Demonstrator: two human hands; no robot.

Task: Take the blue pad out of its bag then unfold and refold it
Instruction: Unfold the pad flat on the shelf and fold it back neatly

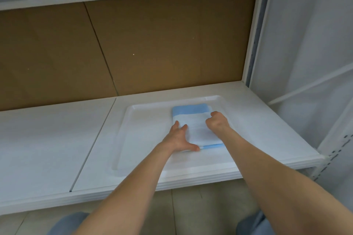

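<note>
Left hand [178, 138]: open. The fingers [176, 124] are spread and lie flat along the left edge of the blue pad [198, 128]. The thumb reaches to the right along the near edge and touches it close to the near left corner.

Right hand [217, 122]: fingers curled under, back of the hand facing the camera. It rests against the right side of the pad, near the far end. Whether the curled fingers grip the pad's edge or only press on it cannot be determined, because the hand itself hides them.

The two hands are apart, one on each long side of the pad. Both forearms are bare and extend forward from the bottom of the view.

Blue pad: folded into a compact rectangle and lying flat. The top face is pale, with a blue band across the far end and a thin blue strip along the near edge.

Location: the pad lies in the right half of a shallow white tray [129, 114], towards its far side. The tray sits on the right section of a white shelf [47, 139].

Surroundings: a brown back panel [152, 44] closes the rear of the shelf. A white upright post [255, 44] stands at the right rear corner. Below the shelf edge, a tiled floor [191, 206] and blue-clad knees [70, 223] are visible.
</note>
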